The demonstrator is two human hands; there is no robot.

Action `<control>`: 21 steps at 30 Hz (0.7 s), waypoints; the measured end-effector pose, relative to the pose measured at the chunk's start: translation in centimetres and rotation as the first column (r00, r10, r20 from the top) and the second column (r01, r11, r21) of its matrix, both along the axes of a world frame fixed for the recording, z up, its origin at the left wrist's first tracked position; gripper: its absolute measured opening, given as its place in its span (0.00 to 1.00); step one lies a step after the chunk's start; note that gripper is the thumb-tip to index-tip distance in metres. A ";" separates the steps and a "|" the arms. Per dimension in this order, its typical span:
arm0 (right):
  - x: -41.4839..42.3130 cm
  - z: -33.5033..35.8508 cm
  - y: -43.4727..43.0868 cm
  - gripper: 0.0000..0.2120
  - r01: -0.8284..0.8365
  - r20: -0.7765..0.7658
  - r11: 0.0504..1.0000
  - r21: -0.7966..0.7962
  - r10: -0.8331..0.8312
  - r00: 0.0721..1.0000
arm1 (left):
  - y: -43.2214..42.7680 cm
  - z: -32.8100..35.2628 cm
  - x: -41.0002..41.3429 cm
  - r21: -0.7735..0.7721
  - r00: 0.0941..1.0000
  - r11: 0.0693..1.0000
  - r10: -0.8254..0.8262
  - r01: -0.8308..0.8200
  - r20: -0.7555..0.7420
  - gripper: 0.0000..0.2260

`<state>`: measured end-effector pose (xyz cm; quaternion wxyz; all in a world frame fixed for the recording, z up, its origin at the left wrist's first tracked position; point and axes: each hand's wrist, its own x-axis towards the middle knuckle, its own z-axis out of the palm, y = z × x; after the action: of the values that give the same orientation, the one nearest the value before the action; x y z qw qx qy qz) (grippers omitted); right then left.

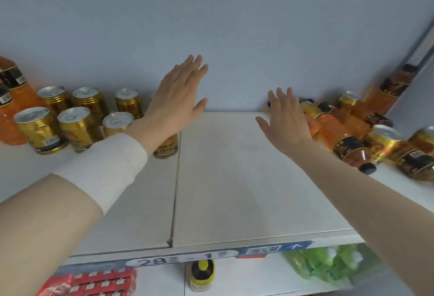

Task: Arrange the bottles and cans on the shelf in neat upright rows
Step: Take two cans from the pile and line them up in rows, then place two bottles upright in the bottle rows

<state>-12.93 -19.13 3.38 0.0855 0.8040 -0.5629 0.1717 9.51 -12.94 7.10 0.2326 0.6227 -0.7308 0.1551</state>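
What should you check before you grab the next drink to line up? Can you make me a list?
1. Left hand free: ok, open and holding nothing.
2. Right hand free: ok, open, beside the tipped pile.
3. Room on the shelf: ok, the middle is bare.
4. Gold cans on the left upright in rows: ok, two rows standing.
5. Orange bottles on the right upright: not ok, several lie on their sides, mixed with tilted cans.
6. Caps shut on the lying bottles: cannot tell; one black cap shows, its seal does not.
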 end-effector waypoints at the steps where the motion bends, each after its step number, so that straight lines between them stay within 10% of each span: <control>1: -2.2 0.6 -0.9 0.31 0.023 -0.079 1.000 -0.003 -0.023 0.997 | -1.3 0.0 -2.5 0.022 1.000 1.000 0.013 -0.013 0.015 0.28; 15: -22.7 -0.5 -4.4 0.36 0.222 -0.176 0.944 0.244 -0.181 0.968 | -11.8 -4.8 -26.6 0.364 0.962 0.928 0.164 -0.076 -0.217 0.27; 21: -22.9 -3.1 -2.4 0.39 0.173 -0.265 0.983 0.067 -0.150 0.953 | -16.4 -7.7 -28.5 0.606 0.531 0.794 0.534 -0.048 -0.658 0.40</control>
<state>-35.85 -21.48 0.30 0.1359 0.7737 -0.6179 0.0324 -18.98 -29.34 -0.65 0.3293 0.7787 -0.4361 -0.3081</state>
